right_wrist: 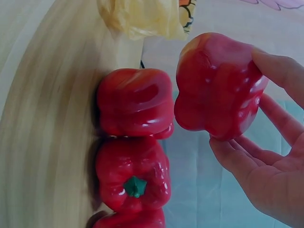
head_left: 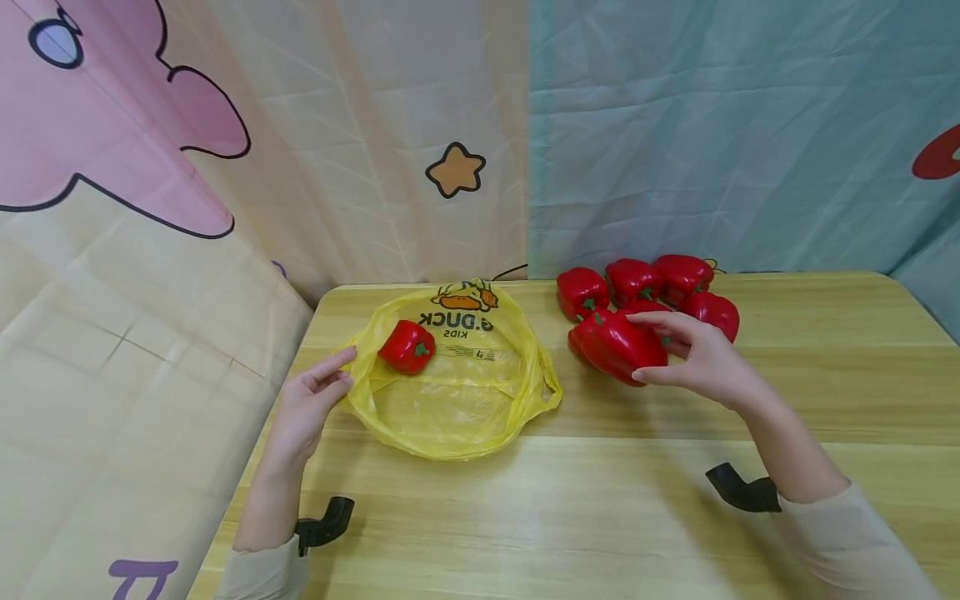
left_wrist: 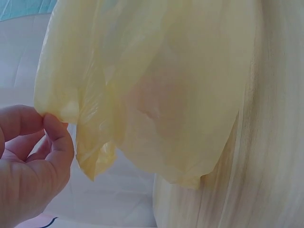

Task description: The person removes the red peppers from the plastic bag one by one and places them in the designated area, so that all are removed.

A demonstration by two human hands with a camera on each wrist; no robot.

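A yellow plastic bag [head_left: 457, 433] with a printed duck lies with its mouth spread wide on the table. My left hand [head_left: 303, 412] pinches the bag's left rim between thumb and fingers, as the left wrist view also shows. One red bell pepper [head_left: 407, 347] sits inside the bag, towards its left side. To the right of the bag, my right hand [head_left: 701, 358] holds another red bell pepper [right_wrist: 218, 85] by its sides. That pepper is raised off the table, in front of several more red bell peppers [head_left: 582, 292] at the back, partly covering some.
The wooden table [head_left: 525, 517] ends at a printed cloth curtain [head_left: 360, 150] behind the bag and peppers. A looped bag handle [head_left: 553, 396] sticks out on the bag's right. Black wrist mounts [head_left: 326, 522] are on both forearms.
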